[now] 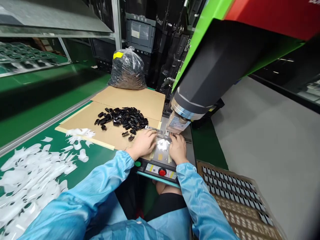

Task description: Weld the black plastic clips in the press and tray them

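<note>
White pieces (163, 144), small, bright, clustered on grey metal plate (190, 153)

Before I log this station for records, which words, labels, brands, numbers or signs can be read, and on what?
Nothing reads with certainty.
Red machine cover: white letters, cut off by the frame.
Panel stickers: too small.
Grey crate: characters too small.
Black crate: perhaps "(二)", rest too small.
Machine-head label: blurred.

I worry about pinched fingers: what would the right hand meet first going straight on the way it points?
The right hand would probably meet the silvery block hanging just ahead, though depth is unclear; it might pass beneath.
</note>
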`<state>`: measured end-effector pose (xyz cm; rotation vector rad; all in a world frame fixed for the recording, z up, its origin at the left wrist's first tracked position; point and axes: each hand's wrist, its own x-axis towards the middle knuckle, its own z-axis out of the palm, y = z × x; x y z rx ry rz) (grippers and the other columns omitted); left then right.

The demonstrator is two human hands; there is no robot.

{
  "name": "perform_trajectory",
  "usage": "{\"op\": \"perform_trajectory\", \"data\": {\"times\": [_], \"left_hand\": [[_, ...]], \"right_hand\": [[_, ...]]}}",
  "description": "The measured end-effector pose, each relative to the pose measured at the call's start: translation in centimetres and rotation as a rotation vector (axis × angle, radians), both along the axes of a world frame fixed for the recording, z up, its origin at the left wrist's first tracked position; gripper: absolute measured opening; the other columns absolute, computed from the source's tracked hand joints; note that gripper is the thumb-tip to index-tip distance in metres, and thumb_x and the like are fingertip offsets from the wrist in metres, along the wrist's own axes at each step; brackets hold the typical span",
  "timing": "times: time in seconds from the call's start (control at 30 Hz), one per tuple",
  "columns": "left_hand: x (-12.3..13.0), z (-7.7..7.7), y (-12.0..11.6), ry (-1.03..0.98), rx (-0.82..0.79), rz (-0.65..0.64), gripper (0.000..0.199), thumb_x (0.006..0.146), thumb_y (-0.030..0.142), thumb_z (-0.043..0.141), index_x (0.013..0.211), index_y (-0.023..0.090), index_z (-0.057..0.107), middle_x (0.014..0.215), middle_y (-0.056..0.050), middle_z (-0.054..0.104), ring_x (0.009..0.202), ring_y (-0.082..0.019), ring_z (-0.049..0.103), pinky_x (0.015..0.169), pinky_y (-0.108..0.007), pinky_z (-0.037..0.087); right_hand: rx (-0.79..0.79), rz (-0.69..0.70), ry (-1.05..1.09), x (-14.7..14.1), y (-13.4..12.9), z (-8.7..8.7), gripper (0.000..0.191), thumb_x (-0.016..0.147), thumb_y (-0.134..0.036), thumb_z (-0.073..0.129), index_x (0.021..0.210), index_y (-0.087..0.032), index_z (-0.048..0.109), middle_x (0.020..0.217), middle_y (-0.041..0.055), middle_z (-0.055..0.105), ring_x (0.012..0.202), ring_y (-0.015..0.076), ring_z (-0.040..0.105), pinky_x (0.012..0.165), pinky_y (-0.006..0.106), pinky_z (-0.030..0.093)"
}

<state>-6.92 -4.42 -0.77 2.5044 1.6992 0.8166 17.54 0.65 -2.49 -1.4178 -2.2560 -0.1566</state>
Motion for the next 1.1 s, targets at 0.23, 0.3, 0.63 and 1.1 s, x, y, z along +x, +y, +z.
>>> {"op": "perform_trajectory", "data": {"times": [0.23,0.3,0.63,1.1], "left_hand": [[-8.7,-2.6,-3.9,-0.117,-0.174,0.458,0.033,0.101,0.045,0.061,0.125,0.022,0.068,0.118,-0.014,0.065,0.113,-0.033,0.064,0.101,-0.047,0.052],[-8.9,-2.9,-3.9,-0.1,-0.213,0.432,0.03,0.102,0.043,0.06,0.124,0.023,0.068,0.115,-0.013,0.064,0.112,-0.032,0.065,0.099,-0.045,0.052],[-9.1,-2.7,-3.8,-0.003,-0.217,0.342,0.026,0.101,0.029,0.054,0.119,0.023,0.073,0.112,-0.015,0.073,0.111,-0.034,0.068,0.099,-0.047,0.052],[3.2,-0.7,3.1,-0.215,0.003,0.052,0.028,0.107,0.035,0.055,0.124,0.025,0.074,0.115,-0.008,0.076,0.108,-0.025,0.07,0.098,-0.039,0.055]], "right_hand": [[-0.218,0.167,0.02,-11.0,-4.0,0.5,0.041,0.105,-0.032,0.054,0.143,-0.018,0.059,0.123,0.013,0.068,0.111,0.0283,0.062,0.102,0.041,0.049],[-0.261,0.163,-0.095,-14.2,-4.5,0.7,0.042,0.104,-0.043,0.059,0.138,-0.018,0.06,0.122,0.0138,0.067,0.11,0.0299,0.063,0.098,0.042,0.051],[-0.216,0.093,-0.271,-15.3,-4.4,0.4,0.026,0.103,-0.022,0.054,0.129,-0.021,0.059,0.117,0.0131,0.061,0.105,0.028,0.061,0.092,0.041,0.049],[-0.032,-0.22,0.225,-0.7,-1.1,0.0,0.027,0.106,-0.023,0.049,0.13,-0.021,0.064,0.128,0.0107,0.065,0.105,0.0253,0.063,0.089,0.035,0.047]]}}
